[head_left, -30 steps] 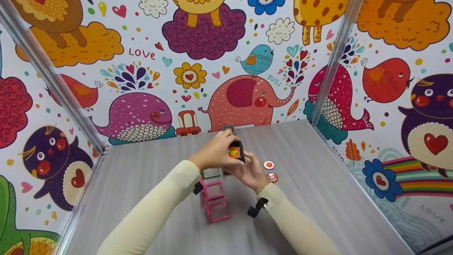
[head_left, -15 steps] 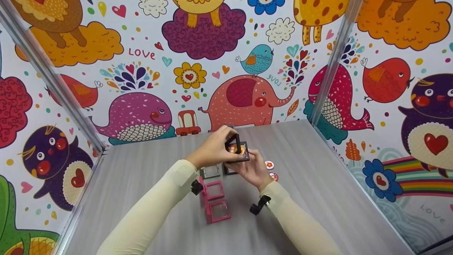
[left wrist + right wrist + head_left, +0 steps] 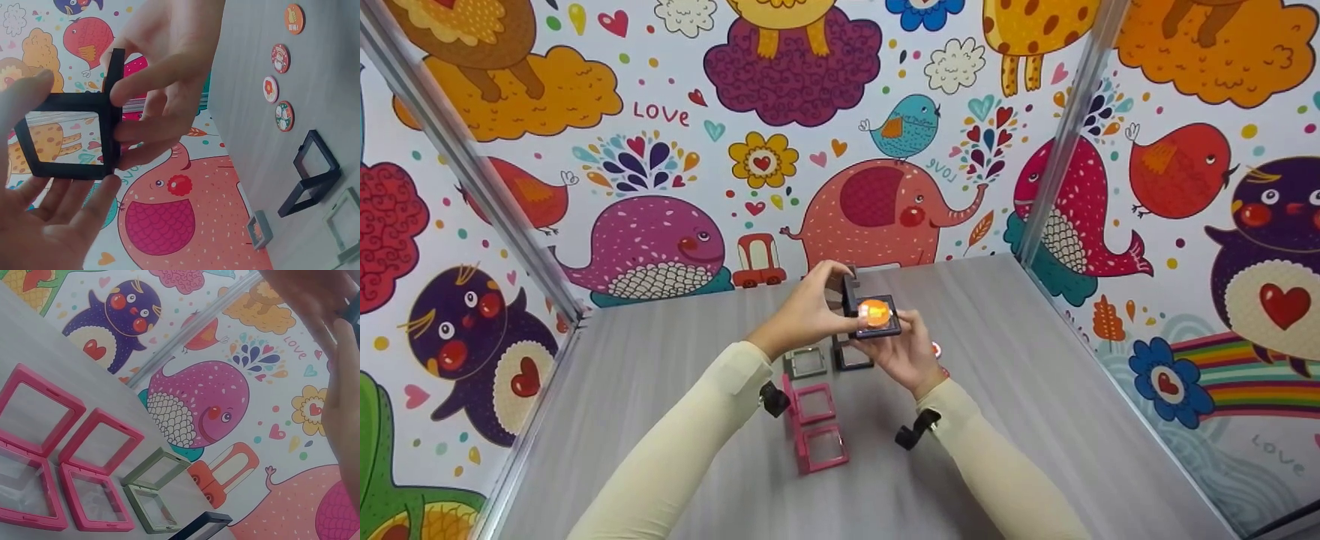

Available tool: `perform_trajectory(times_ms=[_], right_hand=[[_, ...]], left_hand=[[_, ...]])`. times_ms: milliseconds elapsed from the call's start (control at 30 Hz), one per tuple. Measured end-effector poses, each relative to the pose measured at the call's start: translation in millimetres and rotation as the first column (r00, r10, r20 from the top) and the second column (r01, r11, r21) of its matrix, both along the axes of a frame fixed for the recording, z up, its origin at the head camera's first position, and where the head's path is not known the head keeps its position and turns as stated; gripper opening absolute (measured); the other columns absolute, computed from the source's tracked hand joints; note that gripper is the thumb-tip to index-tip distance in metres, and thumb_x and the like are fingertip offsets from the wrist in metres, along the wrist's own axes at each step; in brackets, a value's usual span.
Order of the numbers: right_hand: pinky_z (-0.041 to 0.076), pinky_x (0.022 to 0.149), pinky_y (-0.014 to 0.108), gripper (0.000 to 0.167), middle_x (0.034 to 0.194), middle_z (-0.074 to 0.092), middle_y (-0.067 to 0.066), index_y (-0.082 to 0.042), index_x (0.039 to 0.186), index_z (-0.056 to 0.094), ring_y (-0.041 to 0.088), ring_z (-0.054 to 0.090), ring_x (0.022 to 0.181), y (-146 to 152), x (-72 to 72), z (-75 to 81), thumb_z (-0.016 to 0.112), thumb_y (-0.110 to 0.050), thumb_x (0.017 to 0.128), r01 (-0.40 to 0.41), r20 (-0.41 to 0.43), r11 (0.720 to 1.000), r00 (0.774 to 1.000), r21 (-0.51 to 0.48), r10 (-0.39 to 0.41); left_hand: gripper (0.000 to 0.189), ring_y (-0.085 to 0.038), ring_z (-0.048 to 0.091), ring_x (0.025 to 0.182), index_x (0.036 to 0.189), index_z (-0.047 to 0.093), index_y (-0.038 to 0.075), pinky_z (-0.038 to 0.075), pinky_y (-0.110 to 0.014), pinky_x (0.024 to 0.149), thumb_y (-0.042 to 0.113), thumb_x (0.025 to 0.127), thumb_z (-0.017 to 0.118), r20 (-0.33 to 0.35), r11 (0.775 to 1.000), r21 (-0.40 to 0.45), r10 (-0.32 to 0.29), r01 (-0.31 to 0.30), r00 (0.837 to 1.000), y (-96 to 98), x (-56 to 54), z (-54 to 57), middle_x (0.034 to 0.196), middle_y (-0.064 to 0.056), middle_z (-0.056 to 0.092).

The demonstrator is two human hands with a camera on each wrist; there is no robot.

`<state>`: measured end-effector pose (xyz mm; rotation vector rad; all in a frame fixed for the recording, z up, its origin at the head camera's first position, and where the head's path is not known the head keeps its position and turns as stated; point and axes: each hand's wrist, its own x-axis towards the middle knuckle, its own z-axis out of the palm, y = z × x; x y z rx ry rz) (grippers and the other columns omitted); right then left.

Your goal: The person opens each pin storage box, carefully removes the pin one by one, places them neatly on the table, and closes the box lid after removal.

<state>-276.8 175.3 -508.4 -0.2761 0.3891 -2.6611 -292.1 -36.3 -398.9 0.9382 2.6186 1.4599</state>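
Both hands hold a small black hinged display frame (image 3: 895,324), raised over the table and unfolded. My left hand (image 3: 804,311) grips its left half between thumb and fingers, and the thumb tip reaches the edge of a round orange badge (image 3: 877,313) lying in the right half. From below and the right, my right hand (image 3: 906,352) supports the half with the badge. In the left wrist view, the clear window of one half of the black frame (image 3: 68,102) faces the camera; the other half is edge-on, with right-hand fingers (image 3: 152,79) against it.
Two unfolded pink frames (image 3: 72,400) stand near a green frame (image 3: 153,485). Another black frame (image 3: 318,183) stands unfolded, and a small grey frame (image 3: 260,229) is farther back. Several round badges (image 3: 280,58) lie in a row on the table. Printed panels (image 3: 765,60) enclose the tabletop.
The black frame has unfolded, its left half swinging away from the right half and exposing the orange badge. The right hand has shifted slightly right with its half.
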Motion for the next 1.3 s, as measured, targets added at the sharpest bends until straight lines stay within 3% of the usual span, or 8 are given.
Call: perform_trajectory(times_ms=[167, 233, 300, 467, 567, 633, 833, 1300], right_hand=[[0.049, 0.11, 0.055, 0.071, 0.156, 0.046, 0.03, -0.003, 0.168, 0.02, 0.036, 0.067, 0.126, 2.2, -2.3, 4.3, 0.051, -0.021, 0.107, 0.056, -0.043, 0.987, 0.998, 0.15, -0.05], [0.049, 0.112, 0.055, 0.059, 0.158, 0.045, 0.027, -0.004, 0.164, 0.03, 0.035, 0.064, 0.129, 5.1, -5.1, 9.0, 0.045, -0.018, 0.108, 0.148, -0.135, 0.938, 0.985, 0.313, -0.111], [0.048, 0.114, 0.055, 0.049, 0.16, 0.045, 0.023, -0.005, 0.158, 0.041, 0.034, 0.061, 0.133, 10.5, -8.4, 16.2, 0.043, -0.013, 0.11, 0.301, -0.311, 0.804, 0.938, 0.513, -0.153], [0.044, 0.117, 0.056, 0.041, 0.149, 0.062, 0.01, -0.008, 0.148, 0.061, 0.031, 0.055, 0.14, 26.3, -13.0, 39.0, 0.068, -0.011, 0.108, 0.678, -0.719, 0.259, 0.686, 0.687, 0.113], [0.044, 0.118, 0.055, 0.047, 0.143, 0.067, 0.004, -0.011, 0.143, 0.068, 0.026, 0.059, 0.136, 28.6, -13.6, 52.6, 0.082, -0.017, 0.1, 0.798, -0.752, 0.051, 0.543, 0.601, 0.373], [0.047, 0.116, 0.053, 0.048, 0.139, 0.069, 0.001, -0.011, 0.141, 0.07, 0.024, 0.061, 0.131, 27.8, -13.2, 58.4, 0.086, -0.017, 0.097, 0.846, -0.727, -0.035, 0.478, 0.532, 0.493], [0.055, 0.106, 0.048, 0.048, 0.132, 0.071, 0.003, -0.011, 0.139, 0.072, 0.025, 0.062, 0.122, 26.1, -9.5, 57.5, 0.088, -0.016, 0.094, 0.881, -0.662, -0.126, 0.431, 0.457, 0.613], [0.056, 0.105, 0.045, 0.04, 0.128, 0.068, 0.004, -0.013, 0.133, 0.071, 0.03, 0.06, 0.12, 51.1, -17.1, 49.7, 0.084, -0.009, 0.094, 0.847, -0.681, -0.193, 0.517, 0.496, 0.518]], left_hand=[[0.065, -0.024, 0.062, 0.119, 0.135, 0.053, 0.016, 0.062, -0.037, 0.094, 0.029, 0.087, 0.095, 0.079, 0.995, 0.096, 0.005, -0.013, 0.997, -5.5, -1.3, -7.1, 0.129, -0.005, 0.06], [0.065, -0.025, 0.062, 0.12, 0.136, 0.054, 0.018, 0.062, -0.038, 0.093, 0.031, 0.087, 0.095, 0.094, 0.995, 0.099, 0.017, -0.026, 0.995, -8.5, -2.8, -10.3, 0.13, -0.004, 0.061], [0.065, -0.023, 0.061, 0.12, 0.137, 0.054, 0.02, 0.062, -0.038, 0.093, 0.031, 0.087, 0.094, 0.097, 0.996, 0.085, 0.033, -0.041, 0.995, -11.5, -3.5, -12.0, 0.132, -0.002, 0.06], [0.064, -0.024, 0.059, 0.124, 0.143, 0.056, 0.024, 0.061, -0.038, 0.096, 0.029, 0.09, 0.092, 0.076, 0.998, 0.064, 0.018, -0.023, 0.997, -16.7, -3.0, -15.5, 0.141, 0.002, 0.055], [0.063, -0.027, 0.058, 0.128, 0.145, 0.057, 0.023, 0.06, -0.04, 0.1, 0.027, 0.091, 0.091, 0.061, 0.999, 0.048, 0.003, -0.006, 0.998, -17.4, -2.5, -18.5, 0.144, 0.001, 0.053], [0.063, -0.027, 0.057, 0.129, 0.144, 0.057, 0.021, 0.06, -0.04, 0.1, 0.028, 0.091, 0.091, 0.055, 1.0, 0.022, 0.005, -0.006, 0.998, -17.0, -1.7, -21.8, 0.143, 0.0, 0.053], [0.064, -0.025, 0.057, 0.129, 0.143, 0.057, 0.019, 0.06, -0.04, 0.099, 0.029, 0.09, 0.092, 0.077, 1.0, -0.022, 0.003, -0.002, 0.997, -12.6, 1.8, -35.5, 0.14, -0.003, 0.055], [0.073, -0.029, 0.063, 0.117, 0.139, 0.056, 0.002, 0.055, -0.042, 0.102, 0.023, 0.082, 0.098, 0.068, 0.954, -0.3, 0.028, -0.007, 0.997, -1.1, 1.7, -89.5, 0.129, -0.011, 0.06]])
